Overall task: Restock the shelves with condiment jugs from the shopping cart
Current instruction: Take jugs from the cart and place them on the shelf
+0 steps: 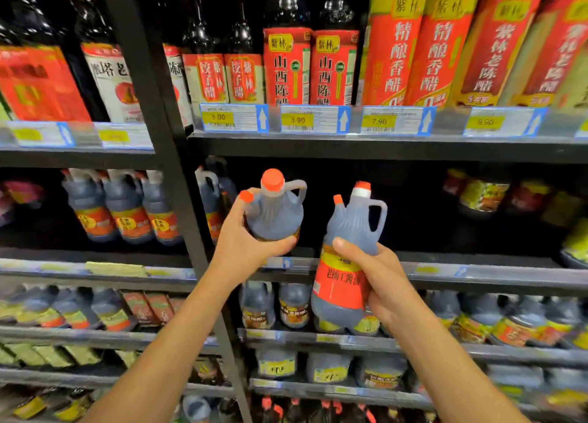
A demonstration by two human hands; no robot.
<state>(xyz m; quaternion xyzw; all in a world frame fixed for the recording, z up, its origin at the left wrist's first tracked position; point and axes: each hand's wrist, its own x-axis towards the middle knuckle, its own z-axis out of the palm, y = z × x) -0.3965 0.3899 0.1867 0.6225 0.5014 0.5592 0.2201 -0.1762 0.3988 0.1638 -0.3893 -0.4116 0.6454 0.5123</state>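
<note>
We face a black shelving unit [152, 111], several tiers deep. Top tier: tall red-labelled bottles [394, 50] in a row, with price tags [313, 119] clipped along the edge below them. The middle shelf [477, 271] at right stands mostly dark and bare, one jug [208, 200] at its left end; the bay to the left carries three more jugs [124, 212]. Lower tiers are packed with smaller dark jugs [292, 308].

We hold two dark condiment jugs in front of the middle shelf, neither touching it. The right jug [346, 263] is tilted, red label facing us, orange cap up. Our right hand [380, 282] has its fingers wrapped round the label, thumb across the front. The left jug [275, 212] sits higher, level with the shelf opening, handle to the right. Our left hand [243, 241] cups its lower body, fingers closed around it.
</note>
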